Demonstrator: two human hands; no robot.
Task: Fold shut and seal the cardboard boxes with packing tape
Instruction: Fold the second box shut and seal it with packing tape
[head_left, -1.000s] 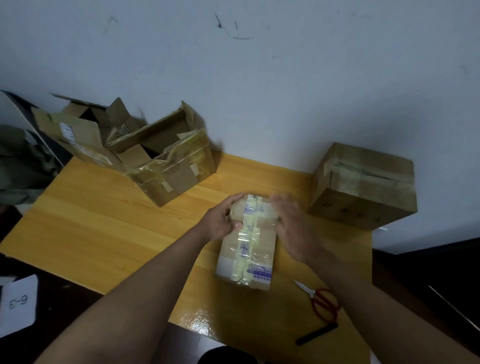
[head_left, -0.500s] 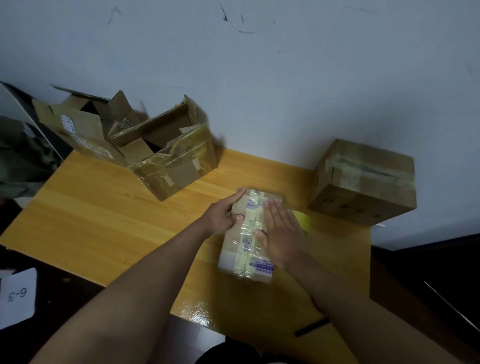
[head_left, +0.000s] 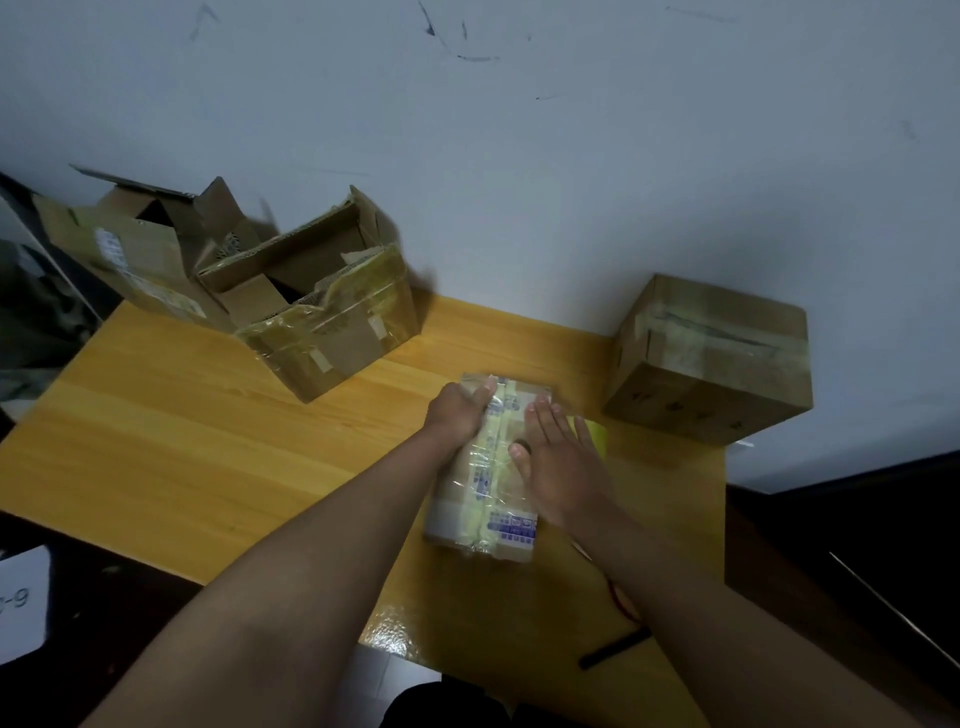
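Observation:
A small cardboard box (head_left: 485, 512), wrapped in clear tape with blue print, lies on the yellow wooden table (head_left: 208, 441) in front of me. My left hand (head_left: 457, 413) holds the box's far left edge, thumb up on the top by the tape seam. Flat on the right half of the top lies my right hand (head_left: 556, 457), fingers straight and pointing away from me. A yellowish roll of tape (head_left: 595, 434) peeks out just beyond the right hand's fingers.
Two open boxes with raised flaps, one nearer (head_left: 322, 312) and one behind (head_left: 140, 249), stand at the back left. A taped-shut box (head_left: 711, 358) sits at the back right. Red-handled scissors (head_left: 621, 605) and a black marker (head_left: 613, 647) lie near the table's front right edge.
My right hand went from a blurred move at the box's far end to lying flat on its top. The left hand has kept its hold.

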